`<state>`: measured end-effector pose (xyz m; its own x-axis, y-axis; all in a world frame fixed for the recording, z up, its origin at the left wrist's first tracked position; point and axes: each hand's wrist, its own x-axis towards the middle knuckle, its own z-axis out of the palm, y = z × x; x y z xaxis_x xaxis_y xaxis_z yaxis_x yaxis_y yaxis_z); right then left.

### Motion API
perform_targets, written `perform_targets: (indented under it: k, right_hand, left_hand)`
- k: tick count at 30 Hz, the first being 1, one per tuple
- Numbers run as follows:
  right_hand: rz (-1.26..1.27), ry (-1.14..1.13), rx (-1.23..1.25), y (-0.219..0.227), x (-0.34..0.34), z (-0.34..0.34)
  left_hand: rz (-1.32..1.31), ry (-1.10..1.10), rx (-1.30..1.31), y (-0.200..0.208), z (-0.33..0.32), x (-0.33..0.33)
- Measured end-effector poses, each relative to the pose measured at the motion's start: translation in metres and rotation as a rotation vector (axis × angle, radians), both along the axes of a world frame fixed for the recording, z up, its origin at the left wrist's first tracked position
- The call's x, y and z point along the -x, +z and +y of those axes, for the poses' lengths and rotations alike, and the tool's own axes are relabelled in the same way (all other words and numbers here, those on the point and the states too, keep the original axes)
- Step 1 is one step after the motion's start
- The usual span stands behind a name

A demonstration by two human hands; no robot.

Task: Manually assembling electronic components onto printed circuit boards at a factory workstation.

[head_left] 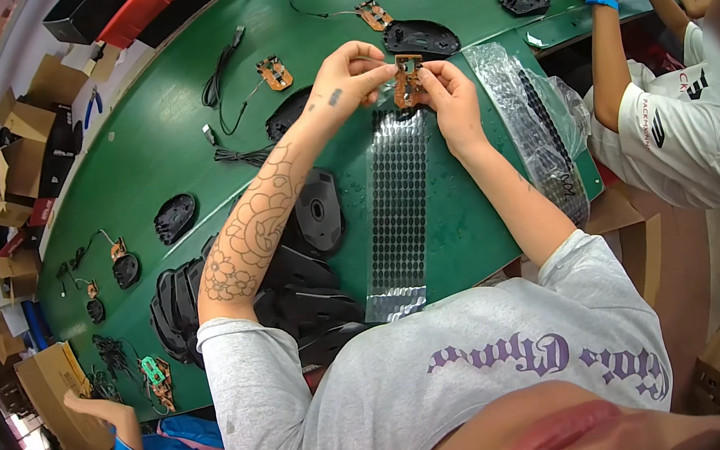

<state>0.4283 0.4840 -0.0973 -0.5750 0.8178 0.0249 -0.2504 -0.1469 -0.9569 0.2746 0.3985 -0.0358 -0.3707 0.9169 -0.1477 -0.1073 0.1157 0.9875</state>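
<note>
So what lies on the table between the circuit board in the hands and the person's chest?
In the head view, a long sheet of small black pads lies on the green table, below the circuit board.

Bright, even overhead light falls on the green table [176,132], leaving only soft shadows. Glare glints off the plastic sheet [395,210] near its middle. Toward the table's ends, edges bend and the rim darkens.

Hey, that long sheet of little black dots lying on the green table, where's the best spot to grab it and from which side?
Probably the near end of the sheet of black dots, by the blank shiny margin closest to the body, coming in from below. It lies flat and lengthwise toward the person; the far end sits under both hands holding the small circuit board.
</note>
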Motion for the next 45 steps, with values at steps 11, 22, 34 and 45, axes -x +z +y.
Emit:
perform_targets:
  k: [11,22,34,45]
  right_hand:
    - [-0.046,0.027,-0.02,0.006,-0.002,-0.002]
    - [-0.085,0.026,-0.005,0.02,-0.003,-0.009]
    - [-0.176,0.008,-0.131,0.013,-0.002,-0.005]
    - [-0.27,0.041,-0.399,0.017,-0.009,-0.01]
  left_hand:
    - [0.128,-0.041,0.042,0.002,-0.009,0.008]
    - [-0.161,0.818,-0.82,0.135,-0.159,0.19]
    - [1.104,0.512,0.357,0.018,-0.215,0.294]
    - [1.382,0.543,0.647,-0.071,-0.204,0.269]
